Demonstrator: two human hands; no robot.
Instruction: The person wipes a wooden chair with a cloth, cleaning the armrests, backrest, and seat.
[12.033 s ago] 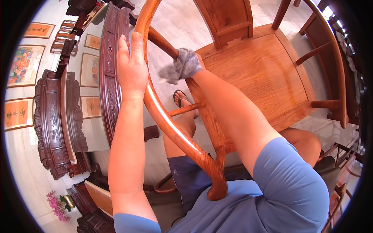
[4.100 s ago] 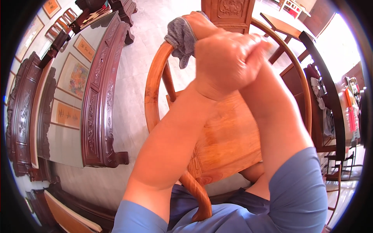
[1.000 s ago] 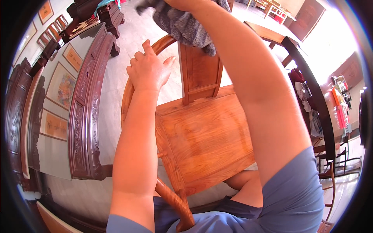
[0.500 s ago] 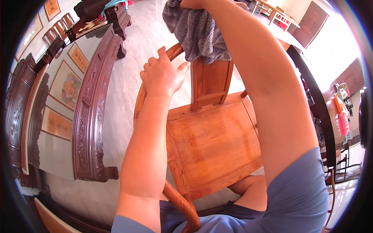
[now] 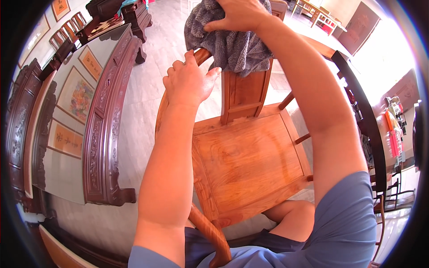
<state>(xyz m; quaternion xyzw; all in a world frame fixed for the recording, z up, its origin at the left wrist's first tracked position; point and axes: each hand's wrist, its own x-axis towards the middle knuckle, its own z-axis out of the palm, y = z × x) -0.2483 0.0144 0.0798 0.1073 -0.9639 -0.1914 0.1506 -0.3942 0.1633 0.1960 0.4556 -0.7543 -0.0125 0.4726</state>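
Observation:
A wooden chair with a square seat (image 5: 246,165), a flat back panel (image 5: 243,98) and a curved rail (image 5: 202,56) stands before me. My left hand (image 5: 190,78) rests on the rail at the upper left, fingers curled over it, thumb off to the side. My right hand (image 5: 237,15) grips a bunched grey fluffy cloth (image 5: 239,51) draped over the top of the back panel. Part of the rail is hidden under that cloth and my forearms.
A carved dark wooden cabinet with a glass top (image 5: 62,134) stands close on the left, reflecting framed wall pictures. A dark table edge (image 5: 373,147) and colourful items (image 5: 393,125) are on the right. Pale floor tiles (image 5: 147,40) show beyond.
Over the last second my right hand and the cloth have come down over the back's top. My left hand sits slightly further right in view, with the chair shifted likewise.

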